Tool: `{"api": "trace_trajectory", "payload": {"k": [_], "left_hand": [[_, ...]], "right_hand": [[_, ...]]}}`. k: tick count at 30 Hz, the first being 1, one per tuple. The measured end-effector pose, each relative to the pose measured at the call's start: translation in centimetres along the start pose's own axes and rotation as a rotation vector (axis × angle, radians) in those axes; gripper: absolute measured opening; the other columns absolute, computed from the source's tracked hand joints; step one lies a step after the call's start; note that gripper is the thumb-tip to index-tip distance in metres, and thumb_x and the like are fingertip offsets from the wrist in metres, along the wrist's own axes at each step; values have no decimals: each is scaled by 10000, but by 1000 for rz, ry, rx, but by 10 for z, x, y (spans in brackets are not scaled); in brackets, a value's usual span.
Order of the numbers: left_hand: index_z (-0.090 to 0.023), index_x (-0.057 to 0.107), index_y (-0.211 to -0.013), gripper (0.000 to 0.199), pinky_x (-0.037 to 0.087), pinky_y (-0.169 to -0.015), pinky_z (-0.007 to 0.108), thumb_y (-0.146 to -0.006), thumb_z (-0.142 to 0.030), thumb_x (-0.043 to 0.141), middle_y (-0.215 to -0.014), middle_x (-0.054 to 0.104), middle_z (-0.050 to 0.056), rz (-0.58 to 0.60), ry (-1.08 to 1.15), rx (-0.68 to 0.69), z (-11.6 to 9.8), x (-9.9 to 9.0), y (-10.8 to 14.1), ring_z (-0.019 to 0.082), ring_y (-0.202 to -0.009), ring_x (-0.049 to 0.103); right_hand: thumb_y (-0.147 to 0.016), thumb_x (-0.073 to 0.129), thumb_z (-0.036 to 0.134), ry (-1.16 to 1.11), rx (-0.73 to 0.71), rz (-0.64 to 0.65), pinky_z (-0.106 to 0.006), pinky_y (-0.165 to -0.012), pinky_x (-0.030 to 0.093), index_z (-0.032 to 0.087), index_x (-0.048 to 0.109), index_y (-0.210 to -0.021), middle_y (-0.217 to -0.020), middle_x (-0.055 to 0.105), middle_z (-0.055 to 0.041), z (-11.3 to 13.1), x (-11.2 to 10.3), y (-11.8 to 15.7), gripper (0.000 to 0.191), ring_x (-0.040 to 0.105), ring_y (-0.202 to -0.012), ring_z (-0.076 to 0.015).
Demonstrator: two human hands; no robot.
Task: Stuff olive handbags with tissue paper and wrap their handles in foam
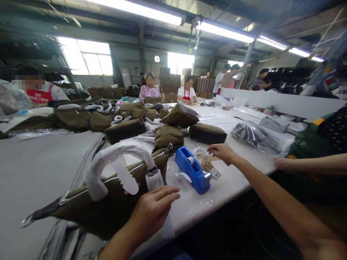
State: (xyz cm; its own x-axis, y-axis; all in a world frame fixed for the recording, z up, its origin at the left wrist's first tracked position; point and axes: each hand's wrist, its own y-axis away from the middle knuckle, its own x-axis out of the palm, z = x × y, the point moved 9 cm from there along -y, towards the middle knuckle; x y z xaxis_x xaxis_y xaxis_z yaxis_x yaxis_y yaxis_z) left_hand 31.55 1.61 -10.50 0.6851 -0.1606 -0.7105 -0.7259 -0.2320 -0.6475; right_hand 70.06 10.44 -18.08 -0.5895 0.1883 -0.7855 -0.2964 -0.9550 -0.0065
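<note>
Olive bag slants away rightward lengthwise, ringed end pointing near left.

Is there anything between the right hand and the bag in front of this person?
Yes: the blue tape dispenser stands on the table between the right hand and the bag. Some tags also lie between the dispenser and that hand.
</note>
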Motion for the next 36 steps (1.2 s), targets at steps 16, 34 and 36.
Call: {"api": "trace_trajectory", "payload": {"k": [16, 34, 36], "left_hand": [[-254, 556, -1400, 461, 600, -965, 271, -980, -74, 496, -1398, 644, 80, -56, 198, -213, 10, 7, -10, 159, -1096, 718], [-208, 768, -901, 132, 495, -653, 154, -964, -241, 656, -751, 754, -32, -38, 196, -670, 13, -52, 88, 96, -681, 701], [-224, 763, -918, 112, 484, -662, 157, -961, -239, 662, -775, 756, -41, -19, 129, -674, 7, -61, 94, 93, -692, 699]], "right_hand": [[-954, 573, 374, -134, -165, -342, -240, -663, 555, 190, 756, -1110, -886, 773, -47, 83, -53, 94, 303, 716, -738, -159], [-978, 561, 131, -260, -654, 256, -197, -850, 560, 263, 737, -1145, -1031, 778, -13, 219, 90, 198, 277, 736, -925, -135], [-973, 624, 207, -307, -644, 313, -236, -939, 551, 262, 731, -1187, -1126, 771, -28, 234, 112, 204, 246, 725, -1041, -169]]}}
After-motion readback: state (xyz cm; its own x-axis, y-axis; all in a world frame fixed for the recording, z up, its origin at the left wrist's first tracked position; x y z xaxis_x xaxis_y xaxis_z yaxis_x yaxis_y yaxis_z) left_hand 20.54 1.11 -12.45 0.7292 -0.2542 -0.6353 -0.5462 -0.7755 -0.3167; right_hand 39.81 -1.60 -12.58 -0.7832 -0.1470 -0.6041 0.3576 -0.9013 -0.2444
